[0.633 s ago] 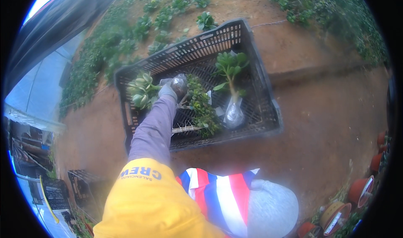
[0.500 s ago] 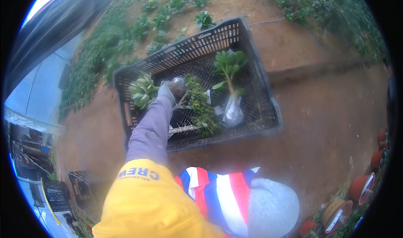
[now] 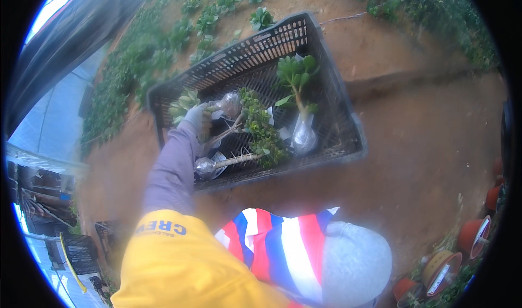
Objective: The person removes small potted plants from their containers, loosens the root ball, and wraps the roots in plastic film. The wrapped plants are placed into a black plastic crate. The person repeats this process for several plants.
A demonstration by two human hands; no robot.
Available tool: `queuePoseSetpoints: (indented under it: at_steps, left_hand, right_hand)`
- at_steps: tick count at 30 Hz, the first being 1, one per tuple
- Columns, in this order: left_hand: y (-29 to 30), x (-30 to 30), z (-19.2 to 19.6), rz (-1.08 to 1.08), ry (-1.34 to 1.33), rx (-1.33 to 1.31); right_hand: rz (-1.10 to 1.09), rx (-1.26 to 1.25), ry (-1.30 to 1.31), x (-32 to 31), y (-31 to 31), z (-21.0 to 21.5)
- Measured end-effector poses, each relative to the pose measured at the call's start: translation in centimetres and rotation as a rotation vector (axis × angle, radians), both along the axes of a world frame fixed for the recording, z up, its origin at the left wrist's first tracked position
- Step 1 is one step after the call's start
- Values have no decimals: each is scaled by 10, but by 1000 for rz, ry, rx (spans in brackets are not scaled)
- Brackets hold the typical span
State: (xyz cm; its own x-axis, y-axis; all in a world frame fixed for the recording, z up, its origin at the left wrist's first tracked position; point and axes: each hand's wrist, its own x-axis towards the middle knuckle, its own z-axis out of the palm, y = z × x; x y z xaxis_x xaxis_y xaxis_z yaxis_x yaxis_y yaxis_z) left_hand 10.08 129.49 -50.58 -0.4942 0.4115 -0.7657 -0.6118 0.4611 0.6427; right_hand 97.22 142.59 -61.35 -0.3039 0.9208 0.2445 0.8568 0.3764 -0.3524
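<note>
My left hand (image 3: 197, 116), in a pale glove, reaches into a black plastic crate (image 3: 356, 139). Its fingers look closed at the stem of a pale-leaved succulent (image 3: 185, 102), just below the leaves; they are partly hidden. A clear-wrapped root ball (image 3: 230, 104) lies to the right of the hand. Beside it is a small-leaved succulent (image 3: 263, 139) with branching stems. A bare, pale stem (image 3: 237, 160) runs left from its leaves to another wrapped root ball (image 3: 205, 166). On the crate's right side lies a larger green succulent (image 3: 297, 77), its wrapped base (image 3: 303, 139) toward me. My right hand is out of view.
Brown soil (image 3: 413, 145) surrounds the crate, with rows of green plants (image 3: 136, 69) behind it. Several terracotta pots (image 3: 473, 237) stand at lower right. A striped cloth (image 3: 283, 243) and a rounded grey thing (image 3: 356, 262) fill the lower middle. Dark sheeting (image 3: 70, 47) hangs at upper left.
My left hand has moved left, from beside the upper root ball to the pale-leaved succulent's stem. The lower-left root ball, hidden behind my arm before, now shows. The view has shifted slightly.
</note>
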Motion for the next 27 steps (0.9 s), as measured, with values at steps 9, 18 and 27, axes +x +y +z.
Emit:
queuePoseSetpoints:
  at_steps: [9, 18, 27]
  left_hand:
    - [24, 10, 46, -123, 1021, -280]
    - [85, 35, 67, -1276, 1215, -1184]
    - [104, 34, 73, -1263, 1358, -1058]
  right_hand:
    - [-383, -520, 405, -4, 3, -3]
    - [-415, -513, 428, 3, -4, -3]
    - [-402, -501, 379, 2, -5, 0]
